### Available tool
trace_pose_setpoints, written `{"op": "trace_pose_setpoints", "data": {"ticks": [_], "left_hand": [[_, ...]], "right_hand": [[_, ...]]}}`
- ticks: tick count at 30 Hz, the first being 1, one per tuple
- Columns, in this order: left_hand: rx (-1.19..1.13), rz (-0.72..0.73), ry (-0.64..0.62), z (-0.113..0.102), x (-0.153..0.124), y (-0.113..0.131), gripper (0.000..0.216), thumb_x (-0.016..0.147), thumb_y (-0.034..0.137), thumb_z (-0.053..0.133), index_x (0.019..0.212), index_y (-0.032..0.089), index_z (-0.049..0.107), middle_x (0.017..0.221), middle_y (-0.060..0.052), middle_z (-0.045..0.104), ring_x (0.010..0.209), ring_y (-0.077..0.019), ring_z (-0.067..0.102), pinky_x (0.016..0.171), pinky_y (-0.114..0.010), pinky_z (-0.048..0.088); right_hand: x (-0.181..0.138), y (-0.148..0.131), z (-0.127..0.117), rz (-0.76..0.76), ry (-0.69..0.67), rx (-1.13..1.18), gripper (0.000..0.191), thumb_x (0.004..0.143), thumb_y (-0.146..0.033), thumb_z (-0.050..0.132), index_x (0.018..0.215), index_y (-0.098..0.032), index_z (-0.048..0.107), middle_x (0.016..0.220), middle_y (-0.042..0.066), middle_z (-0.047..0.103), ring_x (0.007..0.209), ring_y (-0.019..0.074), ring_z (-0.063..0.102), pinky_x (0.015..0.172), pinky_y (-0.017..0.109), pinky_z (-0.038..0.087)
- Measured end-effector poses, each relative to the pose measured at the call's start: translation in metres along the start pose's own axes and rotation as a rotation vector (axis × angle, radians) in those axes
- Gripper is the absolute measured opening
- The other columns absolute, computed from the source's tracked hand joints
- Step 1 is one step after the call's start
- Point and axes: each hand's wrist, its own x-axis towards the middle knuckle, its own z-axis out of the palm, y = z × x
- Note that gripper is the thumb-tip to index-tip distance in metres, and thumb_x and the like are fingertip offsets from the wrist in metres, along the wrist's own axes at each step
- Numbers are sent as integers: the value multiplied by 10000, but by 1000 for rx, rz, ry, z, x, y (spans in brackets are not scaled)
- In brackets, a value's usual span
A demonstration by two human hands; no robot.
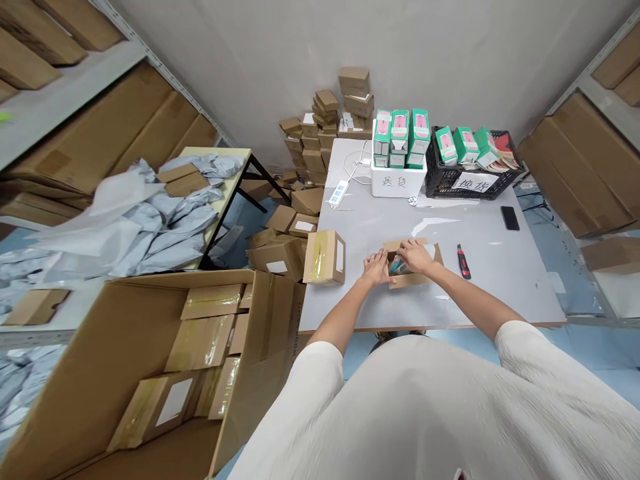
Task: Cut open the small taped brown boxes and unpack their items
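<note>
A small cardboard box (410, 283) lies on the table in front of me with its flaps spread. Inside it shows a teal-and-white item (397, 266), mostly covered by my hands, so its kind cannot be made out. My left hand (377, 268) grips the box's left end, fingers bent over the edge. Across the opening, my right hand (416, 256) has its fingers curled at the far side of the same box. Right of the box rests a red and black box cutter (463, 262). A taped cardboard box (320, 259) stands at the table's left edge.
Behind are a white bin (399, 182) and a black crate (450, 181), both with green boxes. A power strip (339, 193) and a phone (510, 218) lie on the table (505, 280). At left stands a large carton (273, 320) holding taped boxes; more boxes are piled behind.
</note>
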Motion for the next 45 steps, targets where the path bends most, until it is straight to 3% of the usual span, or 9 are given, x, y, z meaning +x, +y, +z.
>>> {"op": "trace_pose_setpoints", "data": {"ticks": [6,12,21,25,30,34,37,40,45], "left_hand": [[-25,-4,34,3,1,-3,1375,667,676,919,1763,338,160,1850,-153,175,1642,-455,272,1252,-559,324],[-40,0,43,5,1,-8,1301,682,673,911,1738,321,237,1831,-162,211,1644,-460,256,1250,-558,335],[-52,-13,35,-2,-2,-4,1324,679,644,923,1744,327,205,1825,-167,233,1643,-444,267,1262,-549,300],[-49,-19,24,-3,-2,-5,1335,688,646,915,1753,329,175,1833,-159,218,1653,-431,256,1268,-539,300],[-33,-22,21,-3,-2,-5,1279,699,658,904,1737,338,229,1834,-150,224,1649,-434,265,1266,-538,304],[-35,-43,25,-4,-1,-4,1302,703,660,898,1751,346,192,1834,-148,225,1653,-425,259,1266,-536,299],[-27,-47,27,-7,-1,-3,1308,710,648,894,1756,350,167,1830,-147,240,1649,-428,268,1263,-537,301],[-20,-48,32,-10,0,-2,1294,716,652,889,1751,348,173,1825,-148,252,1645,-425,281,1257,-526,310],[-12,-60,41,-15,4,-1,1269,721,656,884,1739,316,206,1821,-164,253,1651,-411,266,1261,-510,294]], "right_hand": [[-14,20,-10,92,98,88,357,1078,-268,525,1335,-193,761,1365,188,603,1180,354,478,980,435,332],[-22,51,-14,201,266,312,399,1090,-307,468,1339,-196,759,1290,173,677,1157,344,529,983,434,366],[-24,61,1,315,498,628,445,1067,-545,544,1286,-255,801,1340,142,593,1294,343,530,1143,508,405],[-17,62,4,362,637,908,549,984,-710,619,1173,-235,820,1286,135,597,1279,325,570,1110,487,488],[-15,60,-21,312,762,1211,584,846,-796,744,1033,-249,829,1219,91,666,1220,288,609,975,409,568],[-15,59,-48,234,837,1370,505,844,-740,792,1034,-272,810,1117,43,757,1178,258,634,1005,386,555],[-16,63,-61,236,850,1490,471,849,-697,810,1066,-279,784,1120,17,779,1074,215,672,927,325,557],[-18,73,-71,238,868,1552,461,857,-683,807,1097,-293,750,1175,8,777,1061,189,688,857,278,549],[-25,90,-89,240,915,1542,475,877,-709,775,1126,-310,705,1238,21,765,1152,212,686,893,303,562]]}}
